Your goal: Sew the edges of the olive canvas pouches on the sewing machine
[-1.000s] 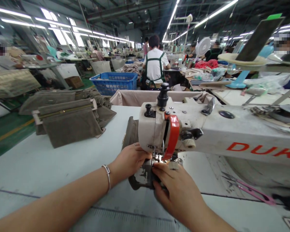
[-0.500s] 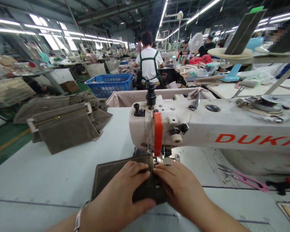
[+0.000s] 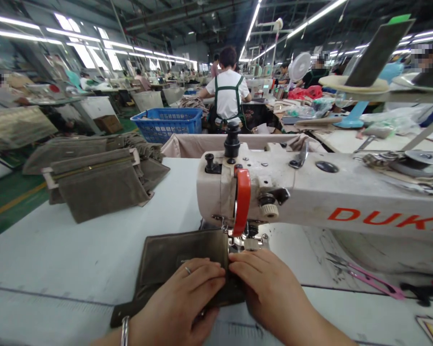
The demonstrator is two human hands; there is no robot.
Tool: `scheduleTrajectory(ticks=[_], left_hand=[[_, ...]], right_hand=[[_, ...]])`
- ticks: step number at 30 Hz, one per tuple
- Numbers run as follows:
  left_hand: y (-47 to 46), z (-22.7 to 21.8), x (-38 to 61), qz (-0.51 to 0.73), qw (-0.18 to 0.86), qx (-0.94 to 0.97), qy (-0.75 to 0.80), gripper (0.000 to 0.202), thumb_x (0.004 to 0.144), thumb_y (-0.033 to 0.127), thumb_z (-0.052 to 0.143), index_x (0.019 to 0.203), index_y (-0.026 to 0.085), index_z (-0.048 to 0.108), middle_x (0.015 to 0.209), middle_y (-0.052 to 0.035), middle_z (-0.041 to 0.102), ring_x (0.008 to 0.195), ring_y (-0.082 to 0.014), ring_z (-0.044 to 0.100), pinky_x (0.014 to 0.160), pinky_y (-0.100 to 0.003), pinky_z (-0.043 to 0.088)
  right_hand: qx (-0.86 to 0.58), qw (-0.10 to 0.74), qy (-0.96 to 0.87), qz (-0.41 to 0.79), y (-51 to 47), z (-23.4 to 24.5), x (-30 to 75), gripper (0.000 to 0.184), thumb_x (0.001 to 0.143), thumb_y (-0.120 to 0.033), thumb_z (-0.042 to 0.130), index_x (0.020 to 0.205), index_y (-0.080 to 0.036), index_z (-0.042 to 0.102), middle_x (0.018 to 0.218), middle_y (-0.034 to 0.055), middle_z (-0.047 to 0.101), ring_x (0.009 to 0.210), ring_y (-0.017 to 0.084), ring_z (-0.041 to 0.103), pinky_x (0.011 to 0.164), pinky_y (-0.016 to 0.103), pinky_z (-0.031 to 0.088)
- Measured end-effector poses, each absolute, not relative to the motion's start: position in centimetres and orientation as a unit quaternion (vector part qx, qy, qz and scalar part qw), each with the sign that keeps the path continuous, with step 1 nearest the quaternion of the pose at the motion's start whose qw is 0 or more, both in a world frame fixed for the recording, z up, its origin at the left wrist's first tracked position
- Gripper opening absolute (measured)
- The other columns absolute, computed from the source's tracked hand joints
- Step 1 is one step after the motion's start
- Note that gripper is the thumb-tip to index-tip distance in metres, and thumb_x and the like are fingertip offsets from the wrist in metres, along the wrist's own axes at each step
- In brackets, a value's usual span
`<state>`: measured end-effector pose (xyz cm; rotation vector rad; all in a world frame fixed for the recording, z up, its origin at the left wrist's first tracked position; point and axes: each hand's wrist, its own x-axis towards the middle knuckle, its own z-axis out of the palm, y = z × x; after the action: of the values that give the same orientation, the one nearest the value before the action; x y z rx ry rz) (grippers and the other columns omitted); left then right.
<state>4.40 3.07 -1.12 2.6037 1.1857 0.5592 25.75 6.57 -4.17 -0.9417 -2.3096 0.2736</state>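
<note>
A dark olive-brown pouch (image 3: pixel 166 250) with a small label lies flat under the needle area of a white sewing machine (image 3: pixel 296 182) with an orange guard (image 3: pixel 242 202). My left hand (image 3: pixel 191 293), with a ring and a bracelet at the wrist, is closed on the pouch's lower middle, its fingertips near the seam by the presser foot. My right hand (image 3: pixel 267 283) grips the pouch's right edge, fingers bent and pointing toward the left hand. The right hand covers part of that edge. A strap-like end of the pouch sticks out beside my left wrist.
At the left, olive zippered pouches (image 3: pixel 101 187) are piled on the white table (image 3: pixel 39 254). Pink-handled thread snips (image 3: pixel 368 278) lie at the right. Behind the machine are a pink cloth-lined bin (image 3: pixel 191 146), a blue basket (image 3: pixel 169 125) and a seated person (image 3: pixel 229 91).
My left hand has slid down and left over the pouch, uncovering its label, and its thumb has tucked in. A strap-like end now shows. The camera view has shifted slightly.
</note>
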Motion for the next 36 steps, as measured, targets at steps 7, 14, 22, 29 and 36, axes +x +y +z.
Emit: scheduleTrajectory(ticks=[7,14,22,29,36], left_hand=[[3.0,-1.4,4.2,0.193,0.133,0.876,0.422,0.043,0.074,0.006,0.058,0.114,0.02,0.056,0.121,-0.0066,0.061,0.114,-0.0223,0.055,0.101,-0.04,0.049],[3.5,-0.7,4.4,0.158,0.104,0.906,0.38,0.04,0.078,0.009,0.058,0.117,0.017,0.058,0.125,-0.0074,0.063,0.117,-0.0232,0.056,0.104,-0.04,0.047],[5.1,-0.1,3.7,0.137,0.161,0.908,0.362,0.046,0.078,0.012,0.057,0.124,0.016,0.056,0.126,-0.0077,0.062,0.119,-0.0224,0.054,0.109,-0.04,0.041],[7.6,-0.6,3.7,0.157,0.158,0.911,0.347,0.036,0.08,0.015,0.058,0.116,0.015,0.06,0.122,-0.0059,0.063,0.115,-0.0201,0.055,0.108,-0.035,0.04],[9.7,-1.1,3.8,0.165,0.132,0.913,0.349,0.035,0.081,0.019,0.061,0.115,0.017,0.06,0.12,-0.0062,0.064,0.114,-0.0223,0.055,0.104,-0.037,0.043]], right_hand=[[-0.346,0.31,-0.881,0.094,6.9,-3.8,26.1,0.033,0.081,-0.004,0.054,0.105,-0.023,0.066,0.106,0.0027,0.068,0.095,0.019,0.058,0.085,0.036,0.049],[-0.356,0.297,-0.879,0.11,6.5,-3.8,26.0,0.034,0.081,-0.003,0.051,0.106,-0.021,0.065,0.109,0.0042,0.067,0.096,0.02,0.059,0.085,0.038,0.048],[-0.354,0.293,-0.882,0.104,6.7,-4.0,25.7,0.036,0.082,-0.002,0.049,0.11,-0.021,0.062,0.114,0.0041,0.066,0.096,0.02,0.06,0.083,0.037,0.047],[-0.401,0.241,-0.877,0.111,7.1,-4.1,25.4,0.04,0.082,-0.005,0.05,0.118,-0.02,0.059,0.109,0.011,0.061,0.098,0.028,0.055,0.084,0.047,0.049],[-0.434,0.21,-0.868,0.118,7.4,-4.4,25.3,0.051,0.083,-0.006,0.048,0.132,-0.02,0.05,0.108,0.0116,0.058,0.097,0.028,0.052,0.083,0.048,0.05]])
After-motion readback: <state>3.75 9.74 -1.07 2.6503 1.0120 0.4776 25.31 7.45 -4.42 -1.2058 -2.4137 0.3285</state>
